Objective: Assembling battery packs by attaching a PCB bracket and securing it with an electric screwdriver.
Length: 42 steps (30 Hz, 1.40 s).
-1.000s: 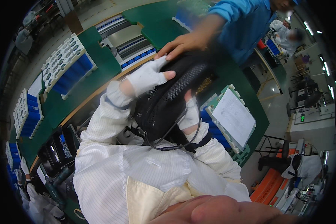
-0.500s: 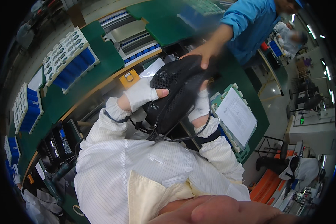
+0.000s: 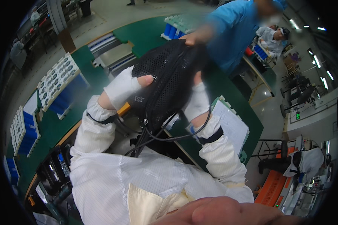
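Observation:
A black mesh bag [image 3: 163, 77] with a zipper is held up before my chest. My left hand [image 3: 125, 86], in a white fingerless glove, grips its left side with the thumb on the mesh. On the other side my right hand [image 3: 197, 99], gloved the same way, holds the bag; most of its fingers are hidden behind it. Black cables [image 3: 165, 138] run out of the bag's lower end toward my body. At the bag's far end, the hand [image 3: 197, 36] of a co-worker in a blue sleeve touches it.
Racks of blue cylinders [image 3: 58, 84] with white holders stand on the green table [image 3: 133, 35] at left. Printed sheets [image 3: 229, 125] lie on a rack at right. The co-worker [image 3: 229, 37] stands across the table. Black bins [image 3: 52, 170] are at lower left.
The bag and both my hands have risen slightly, staying together. The co-worker's hand has shifted up and left along the bag's far end. My view has turned somewhat.

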Motion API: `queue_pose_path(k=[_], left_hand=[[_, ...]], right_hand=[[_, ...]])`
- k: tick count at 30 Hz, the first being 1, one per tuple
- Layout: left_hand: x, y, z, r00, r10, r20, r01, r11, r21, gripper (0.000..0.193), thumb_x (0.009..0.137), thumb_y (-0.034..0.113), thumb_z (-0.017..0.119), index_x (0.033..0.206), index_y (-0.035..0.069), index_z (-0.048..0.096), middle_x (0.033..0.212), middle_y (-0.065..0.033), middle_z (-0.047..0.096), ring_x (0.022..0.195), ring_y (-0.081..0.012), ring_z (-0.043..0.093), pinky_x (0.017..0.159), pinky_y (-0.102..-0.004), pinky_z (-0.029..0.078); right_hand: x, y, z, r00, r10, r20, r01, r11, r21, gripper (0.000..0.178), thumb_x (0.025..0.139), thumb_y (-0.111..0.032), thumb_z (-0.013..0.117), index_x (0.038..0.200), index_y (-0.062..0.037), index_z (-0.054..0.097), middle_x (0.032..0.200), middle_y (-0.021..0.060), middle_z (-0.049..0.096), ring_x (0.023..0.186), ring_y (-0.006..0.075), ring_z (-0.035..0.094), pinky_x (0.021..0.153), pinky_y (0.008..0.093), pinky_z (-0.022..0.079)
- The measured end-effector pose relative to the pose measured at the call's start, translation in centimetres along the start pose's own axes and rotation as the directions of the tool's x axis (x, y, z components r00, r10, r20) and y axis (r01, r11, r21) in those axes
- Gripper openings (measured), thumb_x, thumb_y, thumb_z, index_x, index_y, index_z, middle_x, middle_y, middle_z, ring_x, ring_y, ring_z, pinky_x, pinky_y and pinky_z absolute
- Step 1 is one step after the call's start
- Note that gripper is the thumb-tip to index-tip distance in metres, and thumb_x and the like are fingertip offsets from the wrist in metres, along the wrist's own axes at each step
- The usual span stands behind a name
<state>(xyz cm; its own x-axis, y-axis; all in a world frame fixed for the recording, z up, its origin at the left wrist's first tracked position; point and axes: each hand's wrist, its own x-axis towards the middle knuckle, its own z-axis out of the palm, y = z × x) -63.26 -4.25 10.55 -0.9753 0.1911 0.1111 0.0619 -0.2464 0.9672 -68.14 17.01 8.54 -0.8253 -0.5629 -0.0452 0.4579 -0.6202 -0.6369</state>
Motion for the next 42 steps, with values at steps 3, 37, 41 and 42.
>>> queue_pose_path(k=[3,37,41,42], left_hand=[[1.8,1.6,-0.2,0.998,-0.027,0.065,0.020,0.993,0.115,0.060,0.081,0.031,0.070,0.125,-0.004,0.049,0.113,-0.0106,0.061,0.096,-0.0165,0.060,0.086,-0.0268,0.048],[18.9,3.2,9.4,0.918,-0.304,0.256,0.333,0.939,-0.080,0.033,0.088,0.033,0.060,0.110,0.007,0.060,0.096,-0.0078,0.069,0.078,-0.0188,0.068,0.071,-0.0300,0.057],[21.1,2.3,11.0,0.878,-0.349,0.328,0.390,0.919,-0.067,0.034,0.090,0.035,0.058,0.108,0.006,0.060,0.097,-0.0090,0.069,0.076,-0.0198,0.069,0.071,-0.0300,0.057],[21.8,1.8,11.1,0.876,-0.353,0.328,0.394,0.917,-0.065,0.034,0.090,0.035,0.058,0.108,0.006,0.060,0.097,-0.0090,0.069,0.076,-0.0198,0.069,0.071,-0.0300,0.057]], right_hand=[[-0.2,1.3,-4.1,0.982,-0.186,0.039,0.179,0.837,-0.518,0.054,0.091,-0.047,0.054,0.123,-0.0024,0.053,0.120,0.0087,0.059,0.108,0.0228,0.056,0.096,0.0354,0.043],[-4.0,-17.5,1.9,0.742,-0.097,0.663,0.296,-0.840,-0.454,0.066,0.059,-0.014,0.081,0.121,-0.0168,0.056,0.123,0.0041,0.057,0.112,0.0287,0.054,0.093,0.0382,0.045],[-3.7,-19.3,0.7,0.810,-0.149,0.568,0.245,-0.793,-0.557,0.066,0.058,-0.009,0.081,0.119,-0.0137,0.058,0.122,0.0079,0.058,0.112,0.0294,0.053,0.094,0.0359,0.045],[-3.5,-19.7,0.4,0.811,-0.151,0.565,0.244,-0.791,-0.561,0.066,0.058,-0.009,0.081,0.119,-0.0137,0.058,0.122,0.0079,0.058,0.112,0.0294,0.053,0.094,0.0359,0.045]])
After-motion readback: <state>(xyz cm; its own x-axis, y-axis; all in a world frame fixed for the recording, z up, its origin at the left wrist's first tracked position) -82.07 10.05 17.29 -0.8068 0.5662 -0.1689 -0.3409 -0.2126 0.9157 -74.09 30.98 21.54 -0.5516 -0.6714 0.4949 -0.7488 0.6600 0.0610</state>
